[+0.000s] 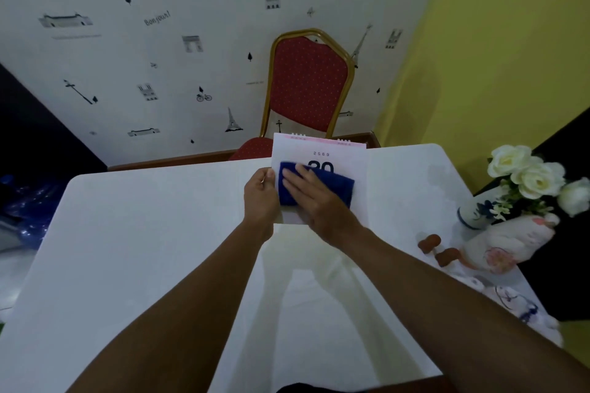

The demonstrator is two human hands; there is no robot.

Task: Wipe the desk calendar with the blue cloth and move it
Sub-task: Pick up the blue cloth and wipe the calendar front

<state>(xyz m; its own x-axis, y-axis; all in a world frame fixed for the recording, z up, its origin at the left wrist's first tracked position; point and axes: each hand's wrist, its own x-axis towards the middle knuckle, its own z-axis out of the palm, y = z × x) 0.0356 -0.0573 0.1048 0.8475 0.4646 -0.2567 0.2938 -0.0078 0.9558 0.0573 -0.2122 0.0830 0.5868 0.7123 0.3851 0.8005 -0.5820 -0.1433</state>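
Note:
A white desk calendar [346,155] with a pink top strip and large dark numerals stands near the far edge of the white table [143,249]. My left hand [260,196] grips its left edge. A folded blue cloth [338,183] lies flat against the calendar's front page. My right hand [314,202] presses on the cloth with fingers spread, covering its lower left part and hiding the lower part of the page.
A red chair [308,83] with a gold frame stands behind the table. On the right side of the table are a vase of white flowers [526,175], a white plush toy [507,239] and small brown pieces [429,241].

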